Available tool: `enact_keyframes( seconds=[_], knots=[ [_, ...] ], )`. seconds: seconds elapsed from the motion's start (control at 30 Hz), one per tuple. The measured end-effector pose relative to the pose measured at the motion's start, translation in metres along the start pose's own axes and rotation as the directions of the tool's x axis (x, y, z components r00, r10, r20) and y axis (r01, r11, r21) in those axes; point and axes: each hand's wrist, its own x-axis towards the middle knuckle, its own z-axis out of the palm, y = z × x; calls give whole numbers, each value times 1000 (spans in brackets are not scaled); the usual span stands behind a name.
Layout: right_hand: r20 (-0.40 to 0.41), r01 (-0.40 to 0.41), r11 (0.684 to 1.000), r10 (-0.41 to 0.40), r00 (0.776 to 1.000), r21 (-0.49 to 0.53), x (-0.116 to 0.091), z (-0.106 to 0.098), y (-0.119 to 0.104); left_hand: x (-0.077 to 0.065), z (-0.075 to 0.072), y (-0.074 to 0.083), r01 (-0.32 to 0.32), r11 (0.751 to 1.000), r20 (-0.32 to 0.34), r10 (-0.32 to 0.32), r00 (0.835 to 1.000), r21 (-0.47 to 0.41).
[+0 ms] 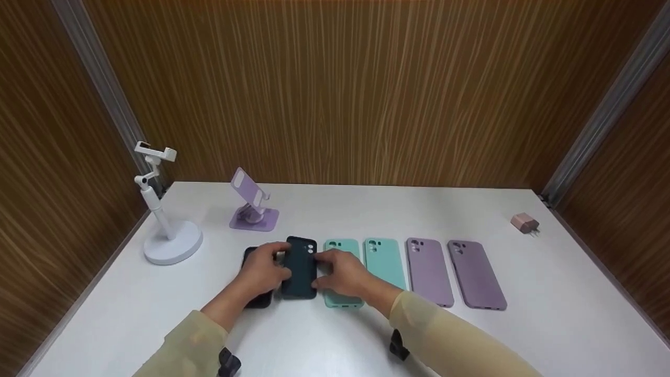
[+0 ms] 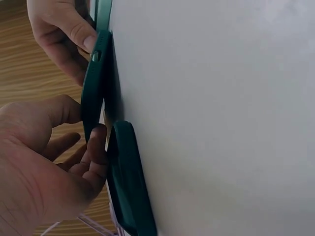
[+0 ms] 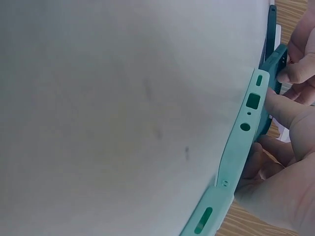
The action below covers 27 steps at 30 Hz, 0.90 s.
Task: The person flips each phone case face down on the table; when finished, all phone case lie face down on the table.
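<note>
White table [image 1: 408, 214], fingers [image 1: 326, 255] of both hands [image 1: 261, 269] [image 1: 344, 273] pinching dark case [image 1: 299, 275], port cutout [image 2: 96, 56] visible from left wrist, not head.

Head view: left hand [image 1: 263, 269] covers much of the leftmost dark case [image 1: 260, 301]; right hand [image 1: 343, 273] hides the middle of the left mint case [image 1: 343, 300]; right forearm [image 1: 384, 294] blocks the right mint case's [image 1: 383, 259] lower end. Held dark case [image 1: 300, 272]: side edges partly behind fingers. Sleeves [image 1: 455, 337] cut at bottom. Black bits [image 1: 229, 362] by cuffs too small to identify.
</note>
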Motion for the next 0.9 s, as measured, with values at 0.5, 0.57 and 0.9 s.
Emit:
enact_keyframes(
  seconds=[0.5,0.57,0.9],
  knots=[
    [-12,177,982,-178,984,-70,-1,-1,-1,-2,1,3,3,977,-23,-8,1000,-215],
    [0,172,984,-173,985,-51,0,-3,-1,-1,1,2,2,972,-23,-8,1000,-235],
    [101,-18,967,-8,995,253,9,-23,0,0,-2,4,9,970,6,-8,1000,-244]
  ],
)
